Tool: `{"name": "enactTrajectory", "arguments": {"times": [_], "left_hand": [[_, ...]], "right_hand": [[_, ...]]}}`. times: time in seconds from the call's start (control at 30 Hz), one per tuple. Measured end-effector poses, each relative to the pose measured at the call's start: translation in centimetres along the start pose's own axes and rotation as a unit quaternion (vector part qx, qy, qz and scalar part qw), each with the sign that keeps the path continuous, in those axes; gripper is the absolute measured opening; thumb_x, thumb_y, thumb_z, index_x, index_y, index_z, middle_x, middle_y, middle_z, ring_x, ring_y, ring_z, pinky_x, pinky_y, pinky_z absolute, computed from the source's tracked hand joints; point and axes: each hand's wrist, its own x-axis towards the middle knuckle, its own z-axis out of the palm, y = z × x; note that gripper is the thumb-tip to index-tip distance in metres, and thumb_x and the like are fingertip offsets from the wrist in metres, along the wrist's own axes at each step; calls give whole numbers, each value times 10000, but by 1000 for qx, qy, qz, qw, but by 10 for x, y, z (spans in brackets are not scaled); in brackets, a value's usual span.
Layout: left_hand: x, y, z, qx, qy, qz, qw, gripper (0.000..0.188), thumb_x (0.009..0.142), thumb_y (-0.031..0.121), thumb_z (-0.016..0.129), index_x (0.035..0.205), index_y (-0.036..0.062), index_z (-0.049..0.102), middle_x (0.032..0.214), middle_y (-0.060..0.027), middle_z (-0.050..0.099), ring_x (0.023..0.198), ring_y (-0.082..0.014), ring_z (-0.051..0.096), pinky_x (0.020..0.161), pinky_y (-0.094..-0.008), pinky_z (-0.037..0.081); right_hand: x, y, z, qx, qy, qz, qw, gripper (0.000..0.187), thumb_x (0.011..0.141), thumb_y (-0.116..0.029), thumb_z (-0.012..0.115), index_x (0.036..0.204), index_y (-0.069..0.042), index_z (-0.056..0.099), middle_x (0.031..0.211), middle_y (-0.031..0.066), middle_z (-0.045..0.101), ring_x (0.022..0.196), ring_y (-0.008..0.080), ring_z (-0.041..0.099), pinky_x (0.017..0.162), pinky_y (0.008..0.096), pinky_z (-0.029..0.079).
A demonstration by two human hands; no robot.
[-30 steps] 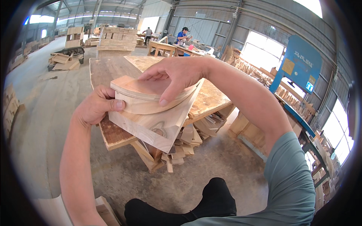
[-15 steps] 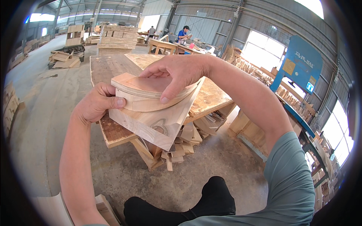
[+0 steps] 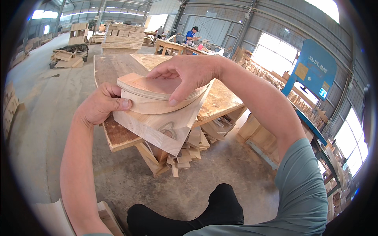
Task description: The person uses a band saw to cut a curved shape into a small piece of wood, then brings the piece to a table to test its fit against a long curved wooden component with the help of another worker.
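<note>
A curved wooden block with a thin layered curved strip along its upper edge rests on a pale, angled wooden board. That board overhangs the near corner of the worktable. My left hand is closed on the block's left end, thumb on its front face and fingers behind. From above, my right hand reaches over the curve. Its thumb presses the front of the block and its fingers curl behind the top edge, where the fingertips are partly hidden.
Below the worktable lie wood offcuts. A blue bandsaw stands at right, near a wooden box. Board stacks rise behind, and a person works at a far bench. More boards lie at lower left.
The view has shifted slightly. The curved block sits a little higher against the board, and both hands keep the same hold.
</note>
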Motion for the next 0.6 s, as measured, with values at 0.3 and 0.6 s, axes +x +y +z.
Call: {"name": "enactTrajectory", "arguments": {"times": [0.3, 0.6], "left_hand": [[-1, 3, 1, 16, 8, -4, 1000, 294, 802, 85, 827, 1070, -12, 758, 1009, -91, 763, 876, -116, 690, 836, -272, 551], [-3, 4, 0, 23, 9, -7, 1000, 283, 810, 91, 821, 1066, -13, 757, 1003, -87, 761, 872, -117, 690, 831, -274, 553]], "right_hand": [[-1, -2, 1, -3, 5, 0, 1000, 902, 684, -347, 861, 1435, 10, 510, 1345, 171, 621, 1251, 266, 592, 1121, 353, 432], [-2, -5, 1, 3, 4, 10, 1000, 907, 682, -344, 868, 1438, 5, 507, 1337, 172, 624, 1249, 269, 593, 1124, 359, 432]]}}
